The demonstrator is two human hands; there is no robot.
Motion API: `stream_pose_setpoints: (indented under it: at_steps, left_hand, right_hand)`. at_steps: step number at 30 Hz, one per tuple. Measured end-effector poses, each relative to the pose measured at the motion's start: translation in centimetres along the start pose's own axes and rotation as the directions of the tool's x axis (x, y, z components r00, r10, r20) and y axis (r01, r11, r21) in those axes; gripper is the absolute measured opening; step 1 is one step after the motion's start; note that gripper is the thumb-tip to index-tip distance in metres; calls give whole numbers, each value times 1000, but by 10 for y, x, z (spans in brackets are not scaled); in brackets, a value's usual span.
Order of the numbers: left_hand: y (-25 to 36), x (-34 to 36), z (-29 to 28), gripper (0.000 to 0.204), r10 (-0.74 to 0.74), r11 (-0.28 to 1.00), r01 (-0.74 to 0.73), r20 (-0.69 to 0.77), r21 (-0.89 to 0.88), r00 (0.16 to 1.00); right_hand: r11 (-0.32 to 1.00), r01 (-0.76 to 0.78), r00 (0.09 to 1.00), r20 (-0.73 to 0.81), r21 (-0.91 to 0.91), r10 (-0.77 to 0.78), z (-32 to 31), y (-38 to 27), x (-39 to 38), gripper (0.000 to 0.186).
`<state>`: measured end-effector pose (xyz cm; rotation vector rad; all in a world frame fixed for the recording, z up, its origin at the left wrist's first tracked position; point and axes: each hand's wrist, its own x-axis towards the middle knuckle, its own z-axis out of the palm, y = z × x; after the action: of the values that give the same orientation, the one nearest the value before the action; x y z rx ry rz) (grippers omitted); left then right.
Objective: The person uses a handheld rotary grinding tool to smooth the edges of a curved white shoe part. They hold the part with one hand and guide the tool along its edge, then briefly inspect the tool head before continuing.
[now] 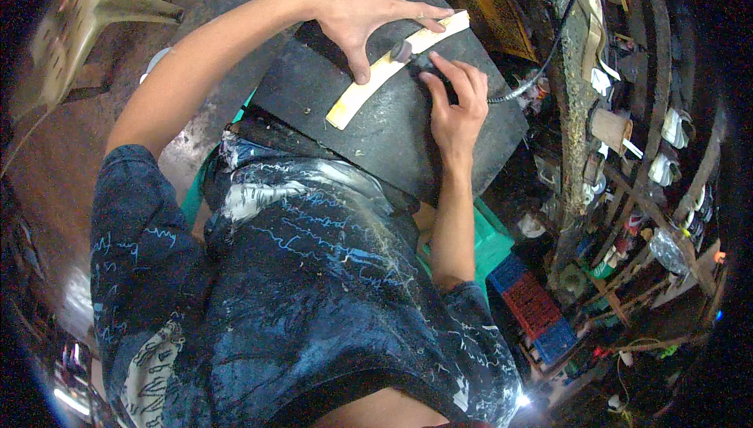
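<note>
My left hand [361,16] spans a pale, slightly curved strip [349,103] lying across a dark square work surface [290,91]. Its fingers are spread, with the thumb and a fingertip resting on the strip. Just right of the strip, my right hand [459,103] has its fingers curled round a small dark hand tool [423,63], mostly hidden by them. A grey rounded piece [401,52] at the tool's front sits over the strip; whether it touches cannot be told. A cable [514,95] runs from behind this hand toward the upper right.
A plastic chair [70,44] stands at upper left, a yellow mesh panel [478,1] behind the surface. Along the right are wooden racks [572,193] crowded with small objects. A green plastic piece [490,228] and a blue-and-red crate [522,299] lie low at right.
</note>
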<state>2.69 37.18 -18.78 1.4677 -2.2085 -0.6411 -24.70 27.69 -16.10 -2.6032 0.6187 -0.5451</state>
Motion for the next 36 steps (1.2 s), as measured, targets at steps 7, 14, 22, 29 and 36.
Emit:
stream_pose_setpoints:
  at_steps: [7,14,22,29,36]
  left_hand:
    - [3,-3,-9,143,0,998,2,32,-71,999]
    - [6,-1,-6,140,-21,1000,21,48,13,999]
    - [8,0,-12,140,-22,997,24,30,-72,999]
    - [7,0,-11,140,-2,1000,3,24,-28,1000]
    - [3,1,-5,139,5,999,-3,27,-53,1000]
  right_hand:
    - [1000,-3,1000,1,-17,3,-1,-3,0,35]
    - [999,-19,998,-62,-33,17,-4,4,2,35]
    - [998,12,1000,-27,-65,-14,0,3,0,36]
    - [997,29,999,-19,-70,-31,-1,2,3,36]
    - [999,41,999,15,-18,-41,-1,-2,-1,34]
